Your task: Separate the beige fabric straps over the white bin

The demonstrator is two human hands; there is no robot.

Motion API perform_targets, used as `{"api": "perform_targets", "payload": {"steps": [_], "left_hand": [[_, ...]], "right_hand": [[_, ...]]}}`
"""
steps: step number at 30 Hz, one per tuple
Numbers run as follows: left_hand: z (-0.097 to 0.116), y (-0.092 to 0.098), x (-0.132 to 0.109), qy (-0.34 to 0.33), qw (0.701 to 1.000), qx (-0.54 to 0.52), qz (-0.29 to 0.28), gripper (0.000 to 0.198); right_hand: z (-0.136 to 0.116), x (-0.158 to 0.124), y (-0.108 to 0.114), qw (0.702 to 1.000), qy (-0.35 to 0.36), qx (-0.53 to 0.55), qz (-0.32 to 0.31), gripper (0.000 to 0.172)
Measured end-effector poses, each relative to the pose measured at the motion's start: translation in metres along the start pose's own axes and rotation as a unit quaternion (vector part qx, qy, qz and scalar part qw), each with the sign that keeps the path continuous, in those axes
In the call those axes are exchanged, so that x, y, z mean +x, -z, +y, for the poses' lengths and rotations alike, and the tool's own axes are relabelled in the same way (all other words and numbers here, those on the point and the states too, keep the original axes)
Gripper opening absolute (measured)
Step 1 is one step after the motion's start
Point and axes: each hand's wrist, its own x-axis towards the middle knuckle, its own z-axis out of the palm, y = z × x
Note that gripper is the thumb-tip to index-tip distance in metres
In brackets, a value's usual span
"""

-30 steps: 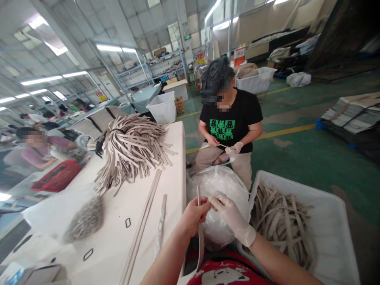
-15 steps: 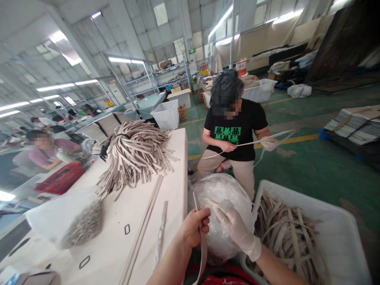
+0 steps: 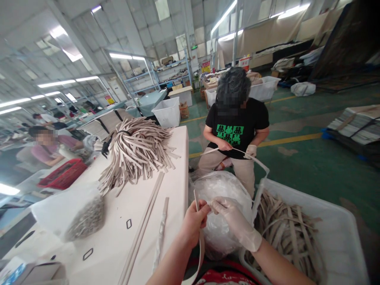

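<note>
Strap [image 3: 201, 246] clenched in left hand [image 3: 193, 222]; gloved right hand [image 3: 234, 223] pinched its top end, apparently unwrapping it; next move called for steady pull.

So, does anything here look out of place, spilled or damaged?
Nothing looks spilled or damaged. Two small black rings lie loose on the white table, apart from the clear bag of small parts. Only the right hand wears a glove; the bare left hand pinches the beige strap.

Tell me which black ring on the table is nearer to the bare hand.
The ring beside the long strips, closer to the left hand; the other ring lies farther left.
</note>
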Motion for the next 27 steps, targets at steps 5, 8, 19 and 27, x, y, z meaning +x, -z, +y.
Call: {"api": "perform_targets", "payload": {"steps": [5,8,19,27], "left_hand": [[-0.004,0.002,0.002,-0.081,0.991,0.086,0.058,0.025],[-0.004,0.008,0.0,-0.104,0.978,0.181,0.005,0.025],[0.022,0.001,-0.015,-0.127,0.752,0.646,-0.019,0.026],[0.024,0.007,0.003,-0.152,0.613,0.775,-0.017,0.012]], "right_hand": [[0.003,-0.003,-0.006,0.997,-0.036,0.052,-0.036,0.028],[0.004,0.004,0.0,0.986,-0.079,0.148,-0.021,0.029],[0.005,0.008,0.016,0.948,-0.135,0.288,0.006,0.034],[-0.003,0.005,0.022,0.996,-0.084,0.037,0.019,0.043]]}}
